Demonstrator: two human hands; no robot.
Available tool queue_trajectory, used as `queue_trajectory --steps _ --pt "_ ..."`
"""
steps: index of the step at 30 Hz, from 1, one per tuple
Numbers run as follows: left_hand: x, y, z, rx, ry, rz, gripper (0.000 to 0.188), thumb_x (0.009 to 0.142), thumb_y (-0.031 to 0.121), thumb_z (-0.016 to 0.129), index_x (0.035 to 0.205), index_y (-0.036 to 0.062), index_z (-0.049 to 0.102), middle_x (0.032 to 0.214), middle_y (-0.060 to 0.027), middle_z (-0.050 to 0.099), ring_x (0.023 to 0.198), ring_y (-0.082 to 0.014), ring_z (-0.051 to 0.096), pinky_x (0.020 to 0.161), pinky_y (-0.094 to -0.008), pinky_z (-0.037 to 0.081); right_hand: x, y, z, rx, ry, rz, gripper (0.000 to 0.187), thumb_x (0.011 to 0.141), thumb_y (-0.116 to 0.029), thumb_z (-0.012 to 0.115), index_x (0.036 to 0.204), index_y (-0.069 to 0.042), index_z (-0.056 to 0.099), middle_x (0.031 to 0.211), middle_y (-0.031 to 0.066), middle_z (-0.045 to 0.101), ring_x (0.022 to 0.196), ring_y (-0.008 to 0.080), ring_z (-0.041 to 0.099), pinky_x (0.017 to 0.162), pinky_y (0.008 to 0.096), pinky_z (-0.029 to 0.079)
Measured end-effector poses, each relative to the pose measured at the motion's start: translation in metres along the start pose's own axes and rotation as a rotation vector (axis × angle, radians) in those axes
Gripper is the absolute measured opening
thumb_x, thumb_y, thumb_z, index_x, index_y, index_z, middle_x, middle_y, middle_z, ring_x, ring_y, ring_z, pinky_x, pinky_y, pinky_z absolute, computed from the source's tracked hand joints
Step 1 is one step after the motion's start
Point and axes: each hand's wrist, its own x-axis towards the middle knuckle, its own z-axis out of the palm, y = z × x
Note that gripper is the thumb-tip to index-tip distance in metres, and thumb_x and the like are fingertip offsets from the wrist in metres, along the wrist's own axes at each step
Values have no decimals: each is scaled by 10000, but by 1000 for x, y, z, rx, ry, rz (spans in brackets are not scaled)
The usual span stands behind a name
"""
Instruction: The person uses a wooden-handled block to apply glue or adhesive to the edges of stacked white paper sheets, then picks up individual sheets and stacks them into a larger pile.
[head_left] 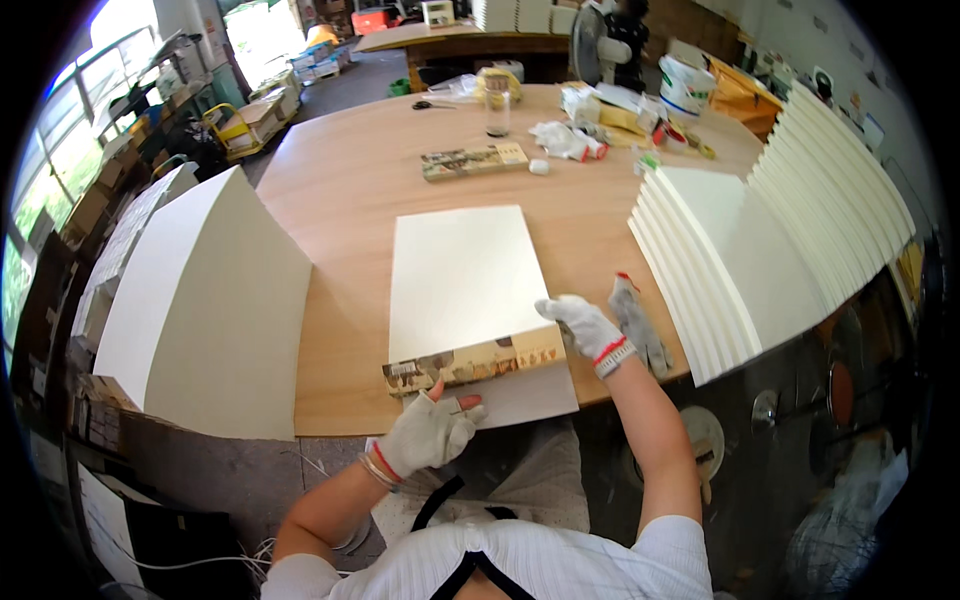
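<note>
A white rectangular board (465,265) lies on the table in front of me, and a long printed cardboard strip or box (475,362) in beige and brown lies across its near part. Pale white sheet (530,398) shows below the strip. My left hand (430,432), in a white glove with bare thumb and fingertip, is at the strip's lower edge, thumb touching it and fingers apart, loosely bent. My right hand (585,325), gloved in white with a red cuff line, rests at the board's right edge above the strip's corner, fingers stretched out. Its underside is hidden.
Tall white stacks stand left (225,310) and right (740,260) of me. Beside my right hand lies a grey glove (640,325). Farther off are another printed box (473,161), a clear jar (497,108), scissors (430,105), loose gloves (565,140) and a white bucket (686,85).
</note>
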Motion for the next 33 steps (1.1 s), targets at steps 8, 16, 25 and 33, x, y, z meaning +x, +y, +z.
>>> queue_trajectory --steps 8,16,25,33 --pt "8 20 7 170 410 511 261 921 285 620 725 134 537 533 69 368 380 -58 324 341 -195 298 74 -6 -5 315 23 -33 362 895 -272 654 1124 1 588 998 106 675 832 189 666 727 322 565" --pt "-100 17 57 870 412 955 320 882 323 693 1008 44 599 776 -33 615 660 -118 592 578 -263 516 35 -54 89 334 -146 -504 415 957 -132 527 1318 28 402 1185 126 565 1052 209 609 853 334 536" --pt "-279 12 103 1171 1014 2175 644 794 163 744 1345 29 438 1134 -149 627 940 -245 638 763 -271 537 38 -193 310 364 -462 -709 290 944 -154 542 1163 36 530 1053 85 606 918 155 608 763 290 521" --pt "-365 123 16 875 1647 1914 867 822 361 496 1481 -83 149 1570 -267 99 1477 -325 86 1174 -336 98 61 -227 427 -429 -275 -470 437 898 -384 622 985 43 586 796 137 650 590 184 634 529 307 514"
